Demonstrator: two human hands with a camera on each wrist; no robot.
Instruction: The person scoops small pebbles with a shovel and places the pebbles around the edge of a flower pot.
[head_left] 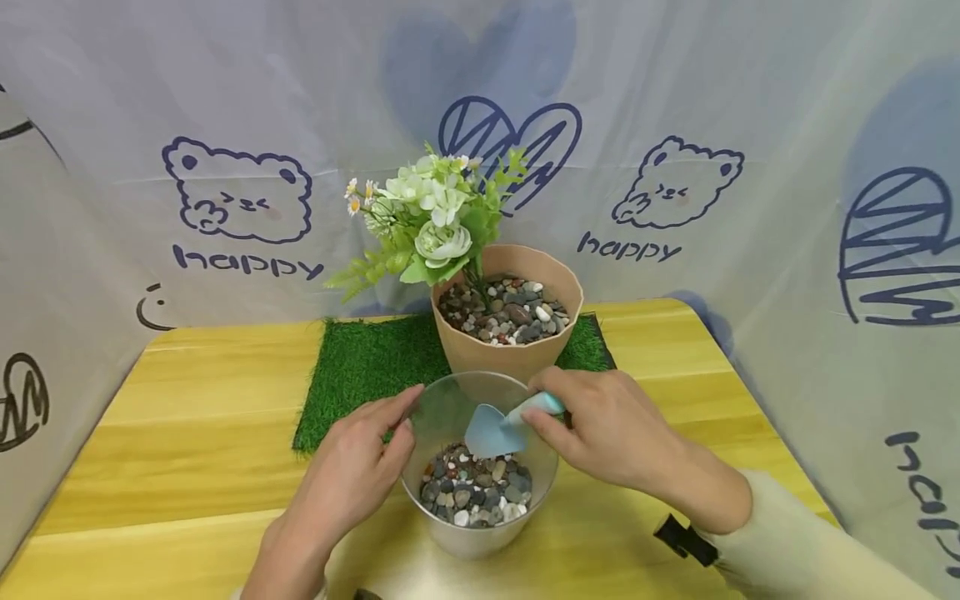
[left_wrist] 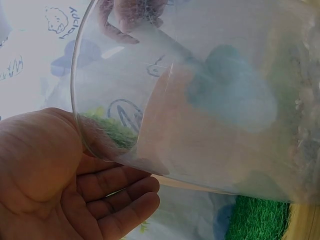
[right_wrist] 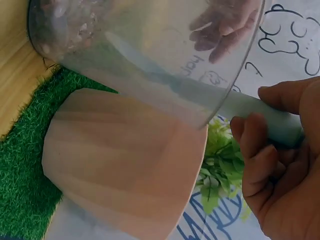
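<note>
My right hand point(head_left: 611, 425) grips the handle of a small light-blue trowel point(head_left: 491, 431). Its blade points down inside a clear container point(head_left: 540, 483), above pebbles point(head_left: 480, 492) of mixed colours; the blade shows blurred through the wall in the left wrist view. At the container's left rim, my left hand point(head_left: 352, 467) touches with index finger and thumb nearly straight. Its other fingers point(left_wrist: 125, 215) lie loosely beside the wall. Behind the container stands a tan flowerpot point(head_left: 498, 358) holding pebbles point(head_left: 517, 312) and white-green flowers point(head_left: 442, 225).
The pot sits on a green artificial-grass mat point(head_left: 360, 375) on a yellow wood-grain table point(head_left: 187, 450). A pale printed curtain point(head_left: 360, 100) hangs behind the table and along its sides. A black strap piece point(head_left: 686, 539) is near the right sleeve point(head_left: 795, 533).
</note>
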